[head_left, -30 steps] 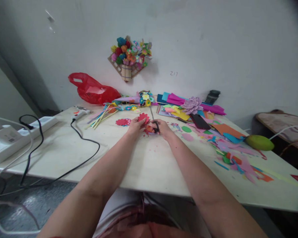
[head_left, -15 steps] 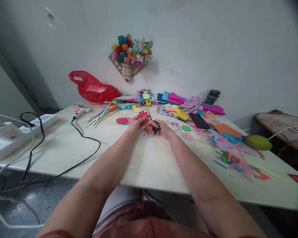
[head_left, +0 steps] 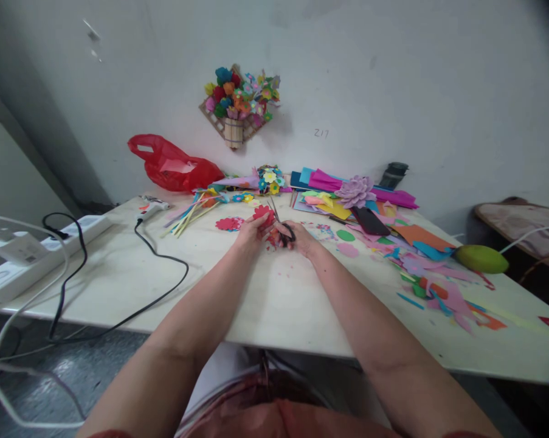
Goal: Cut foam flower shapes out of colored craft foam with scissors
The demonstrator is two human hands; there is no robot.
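Note:
Between the fingers of my left hand (head_left: pixel 252 231) is a red paper flower (head_left: pixel 262 212) with a scalloped edge. My right hand (head_left: pixel 298 238) is closed round the black handles of a pair of scissors (head_left: pixel 287 233), whose blades point up and away, just right of the flower. Red paper scraps (head_left: pixel 270 244) lie on the table under both hands. To the left rests a stack of red flower cutouts (head_left: pixel 228 224) with small coloured bits beside it. Right of my right hand are a green paper oval (head_left: pixel 345 235) and a pink paper piece (head_left: pixel 348 250).
A glue gun (head_left: pixel 152 210) with a black cord and a white power strip (head_left: pixel 85 230) lie left. Behind are a red plastic bag (head_left: pixel 174 167) and paper flowers (head_left: pixel 270 178). A dark phone (head_left: pixel 369 221), coloured paper scraps (head_left: pixel 442 289) and a green oval object (head_left: pixel 481 259) are right.
The camera view has shifted slightly. Both hands stay close together, with the red flower still in the left and the scissors still in the right.

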